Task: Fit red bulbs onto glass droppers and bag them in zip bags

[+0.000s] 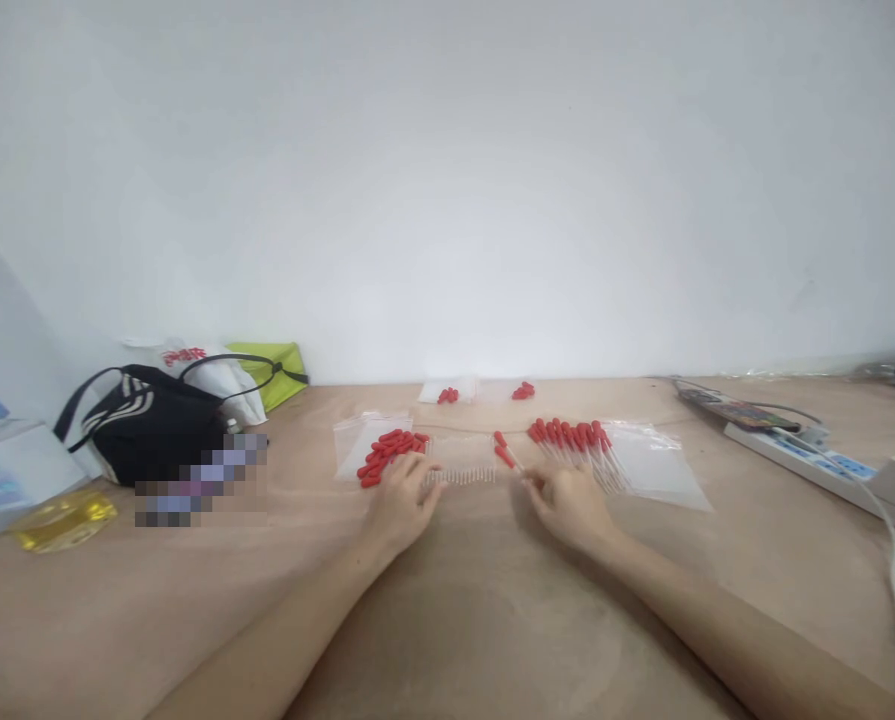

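My right hand [573, 502] has its fingers pinching a red-tipped stick [506, 457], left of the capped bunch [578, 438]. Left hand [402, 497] palm-down by red caps [384, 450]; grip: I cannot tell. Both angle inward.

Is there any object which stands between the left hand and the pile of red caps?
Nothing visible does: the left hand is right at the near side of the red caps.

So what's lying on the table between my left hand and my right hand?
In the head view, a row of thin pale sticks lies between your left hand and right hand, plus two red tips toward the right.
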A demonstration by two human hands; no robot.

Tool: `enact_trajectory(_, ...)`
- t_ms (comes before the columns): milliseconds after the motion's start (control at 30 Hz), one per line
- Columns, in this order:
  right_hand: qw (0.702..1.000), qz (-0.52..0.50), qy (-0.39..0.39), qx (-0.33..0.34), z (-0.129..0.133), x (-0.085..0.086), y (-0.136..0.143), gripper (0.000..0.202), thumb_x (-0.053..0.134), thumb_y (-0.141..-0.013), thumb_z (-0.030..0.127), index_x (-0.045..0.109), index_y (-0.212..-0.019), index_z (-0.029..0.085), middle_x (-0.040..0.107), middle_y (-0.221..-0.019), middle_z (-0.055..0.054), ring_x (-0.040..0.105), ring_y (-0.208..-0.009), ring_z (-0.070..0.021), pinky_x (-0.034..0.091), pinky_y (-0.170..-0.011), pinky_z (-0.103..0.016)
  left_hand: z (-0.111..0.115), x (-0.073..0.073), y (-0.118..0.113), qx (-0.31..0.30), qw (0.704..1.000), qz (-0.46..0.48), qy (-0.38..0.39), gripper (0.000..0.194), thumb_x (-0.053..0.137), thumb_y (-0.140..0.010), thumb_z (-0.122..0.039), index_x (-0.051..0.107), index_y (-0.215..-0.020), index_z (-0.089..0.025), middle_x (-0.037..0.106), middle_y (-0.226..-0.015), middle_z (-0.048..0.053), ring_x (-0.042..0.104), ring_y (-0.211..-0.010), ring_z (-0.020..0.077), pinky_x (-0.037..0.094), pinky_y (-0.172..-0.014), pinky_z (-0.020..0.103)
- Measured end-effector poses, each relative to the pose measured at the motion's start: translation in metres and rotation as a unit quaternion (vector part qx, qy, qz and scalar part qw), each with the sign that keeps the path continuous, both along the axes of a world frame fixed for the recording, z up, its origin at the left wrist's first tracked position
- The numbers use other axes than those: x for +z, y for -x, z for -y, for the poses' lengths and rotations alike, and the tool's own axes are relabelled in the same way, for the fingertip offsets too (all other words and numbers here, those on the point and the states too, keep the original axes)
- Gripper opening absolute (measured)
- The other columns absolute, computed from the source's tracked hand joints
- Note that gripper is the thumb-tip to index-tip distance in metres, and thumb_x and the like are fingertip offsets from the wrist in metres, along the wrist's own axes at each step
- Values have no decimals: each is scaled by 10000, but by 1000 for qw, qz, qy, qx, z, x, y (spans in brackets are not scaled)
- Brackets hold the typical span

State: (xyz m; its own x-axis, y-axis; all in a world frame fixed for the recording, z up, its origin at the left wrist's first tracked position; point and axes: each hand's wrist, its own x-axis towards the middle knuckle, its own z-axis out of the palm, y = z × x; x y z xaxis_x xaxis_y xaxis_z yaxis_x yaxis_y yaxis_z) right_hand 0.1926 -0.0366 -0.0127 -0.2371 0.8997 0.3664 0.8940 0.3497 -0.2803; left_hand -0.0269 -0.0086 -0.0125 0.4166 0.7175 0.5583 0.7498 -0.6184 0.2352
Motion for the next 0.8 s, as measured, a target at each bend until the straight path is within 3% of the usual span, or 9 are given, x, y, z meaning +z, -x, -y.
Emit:
enact_trajectory(133, 987, -37, 17, -158, -37, 1, -12, 222, 417, -769, 254, 596, -889, 203, 653, -788, -34, 559, -802, -197, 253, -724, -317, -16, 7, 30, 161, 986, -51, 12, 74, 543, -735, -184, 572, -803, -173, 548, -855, 50, 511, -840, 213, 396, -753, 321)
enact_trajectory(267, 974, -37, 37, -219, -66, -6, -13, 224, 406, -775, 302, 573, -842, 170, 656, -757, -53, 567, -801, -205, 251, -732, -330, -23, 11, 49, 239, 963, -106, 71, 83, 553, -737, -233, 572, -800, -182, 535, -842, 50, 511, -829, 219, 394, -682, 294)
enact_trajectory(433, 971, 0, 32, -235, -71, -11, -7, 253, 388, -776, 346, 565, -775, 165, 650, -741, -81, 570, -789, -224, 241, -733, -355, -24, 11, 53, 256, 950, -147, 103, 105, 535, -763, -211, 558, -857, -172, 526, -875, 52, 524, -837, 199, 390, -672, 264)
enact_trajectory(600, 983, 43, -8, -180, -62, -10, 4, 369, 399, -736, 491, 561, -813, 169, 643, -697, -80, 572, -722, -238, 223, -744, -377, -28, 8, 54, 260, 947, -163, 97, 66, 511, -778, -146, 573, -790, -126, 521, -872, 76, 532, -826, 189, 386, -720, 258)
enact_trajectory(800, 980, 78, 1, -183, -64, -15, 8, 235, 391, -758, 289, 560, -836, 146, 647, -726, -99, 577, -713, -224, 213, -720, -354, -26, 12, 52, 246, 949, -186, 71, 105, 472, -800, -143, 571, -770, -128, 537, -870, 97, 506, -860, 242, 377, -735, 317)
